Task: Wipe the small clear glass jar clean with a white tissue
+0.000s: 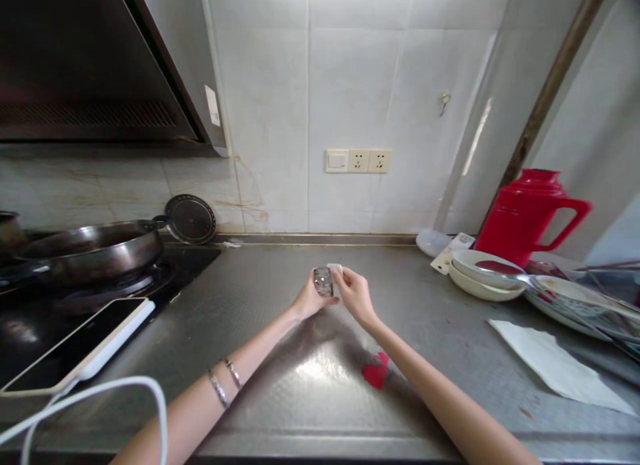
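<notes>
My left hand (309, 300) is closed around a small clear glass (323, 282), which looks like a patterned cup tipped on its side. The glass is held just above the steel countertop (280, 412). My right hand (356, 295) pinches a small white piece of tissue or cloth (334, 267) at the upper right edge of the glass. Fingers cover part of both things, so I cannot tell whether the white piece reaches inside the glass. Two silver bracelets (219, 388) circle my left forearm.
At left, a pan (95, 252) stands on the stove, with a phone (80, 345) and white cable (127, 381) nearer me. Stacked bowls (483, 288), a red thermos (523, 215), plates (555, 312) and a white napkin (555, 365) lie right. A red patch (376, 372) marks the counter.
</notes>
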A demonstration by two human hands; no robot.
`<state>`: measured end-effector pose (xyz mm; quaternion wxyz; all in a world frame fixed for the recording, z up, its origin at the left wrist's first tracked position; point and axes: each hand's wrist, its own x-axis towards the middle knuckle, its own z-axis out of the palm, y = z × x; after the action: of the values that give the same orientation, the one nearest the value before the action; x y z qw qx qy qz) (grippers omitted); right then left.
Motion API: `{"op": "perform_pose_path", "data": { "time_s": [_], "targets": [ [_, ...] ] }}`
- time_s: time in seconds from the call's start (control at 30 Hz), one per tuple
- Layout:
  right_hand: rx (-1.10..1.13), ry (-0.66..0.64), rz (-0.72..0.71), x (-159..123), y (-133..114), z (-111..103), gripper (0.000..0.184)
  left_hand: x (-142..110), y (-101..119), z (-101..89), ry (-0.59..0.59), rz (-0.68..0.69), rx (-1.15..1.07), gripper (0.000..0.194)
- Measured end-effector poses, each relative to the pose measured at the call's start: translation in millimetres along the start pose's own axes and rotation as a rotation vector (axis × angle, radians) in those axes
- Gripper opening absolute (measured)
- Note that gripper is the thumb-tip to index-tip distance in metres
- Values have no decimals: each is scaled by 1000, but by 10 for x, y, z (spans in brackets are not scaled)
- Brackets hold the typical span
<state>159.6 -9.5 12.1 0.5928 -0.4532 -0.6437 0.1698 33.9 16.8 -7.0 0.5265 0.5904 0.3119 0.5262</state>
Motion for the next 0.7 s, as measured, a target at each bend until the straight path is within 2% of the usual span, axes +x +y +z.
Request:
{"op": "perform_pose_path", "data": {
  "time_s": [0.13,0.2,0.27,0.33,0.4,0.5,0.7],
  "targets": [
    [131,-49,23,3,-40,-19,40,18,78,32,-137,-17,-48,76],
    [156,-38,35,-1,-54,-11,40,3,136,37,-127,-89,-43,64],
    [140,-13,44,-10,-53,12,41,-1,161,54,-96,-187,-82,55],
    [91,30,48,-22,-39,45,40,16,140,97,-64,-251,-131,60],
    [43,74,45,-37,-15,76,40,46,87,165,29,-249,-150,63],
    [11,120,24,-63,24,93,39,82,2,271,187,-216,-186,55],
    [-64,70,-135,-119,137,73,32,44,-21,329,271,-230,-351,46]
  ]
}}
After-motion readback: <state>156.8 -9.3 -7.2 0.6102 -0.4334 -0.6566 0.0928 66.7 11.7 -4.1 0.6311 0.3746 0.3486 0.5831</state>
